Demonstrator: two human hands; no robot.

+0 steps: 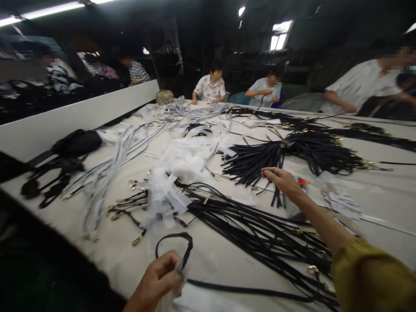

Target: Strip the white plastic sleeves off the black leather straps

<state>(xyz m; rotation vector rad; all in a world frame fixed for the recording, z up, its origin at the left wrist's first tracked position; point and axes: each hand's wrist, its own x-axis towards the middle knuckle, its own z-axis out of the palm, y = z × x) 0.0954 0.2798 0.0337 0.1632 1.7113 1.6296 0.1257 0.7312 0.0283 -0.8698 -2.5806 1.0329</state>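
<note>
Near the table's front edge, my left hand (pixel 159 277) is closed around a black strap (pixel 173 236), whose looped end sticks up above my fingers. Thin white wrapping (pixel 180 273) is bunched in the same grip. My right hand (pixel 281 180) reaches out over the table with thumb and fingertips pressed together; what they hold, if anything, is too small to make out. Just beyond it lies a tied bundle of black straps (pixel 253 160). More long black straps (pixel 237 225) with gold clasps run across the table between my hands.
White wrapping sheets (pixel 178 158) are heaped mid-table. Light grey straps (pixel 112 169) and black bags (pixel 76 145) lie at left, along a low white partition (pixel 97 106). White paper strips (pixel 344 201) are at right. Co-workers sit along the far side, one person (pixel 211 89) among them.
</note>
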